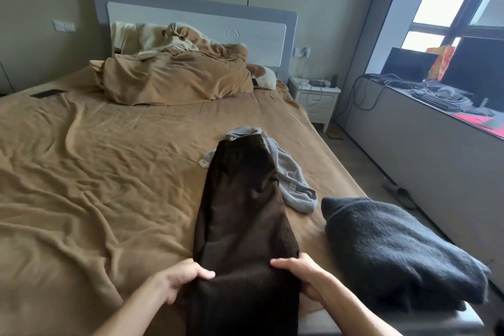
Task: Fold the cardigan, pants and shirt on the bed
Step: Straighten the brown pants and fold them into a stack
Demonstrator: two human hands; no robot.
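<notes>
While we hold the pants (pixel 240 207) by both edges, they lie lengthwise on the bed (pixel 95 172), waistband at the far end, seemingly already doubled leg over leg into one long strip. Our left hand (pixel 180 279) pinches the left edge, thumb on top and fingers curled beneath. Our right hand (pixel 302 274) grips the right edge the same way. Beside the pants to the right sits the cardigan (pixel 395 251), a dark, compact bundle near the bed's edge, which we judge to be folded and finished. The shirt (pixel 293 183) is another matter: it lies crumpled and grey, partly under the waistband and spilling out to the right. So we reckon one garment is done, the second is midway and needs folding across its length, and the shirt is not yet folded.
</notes>
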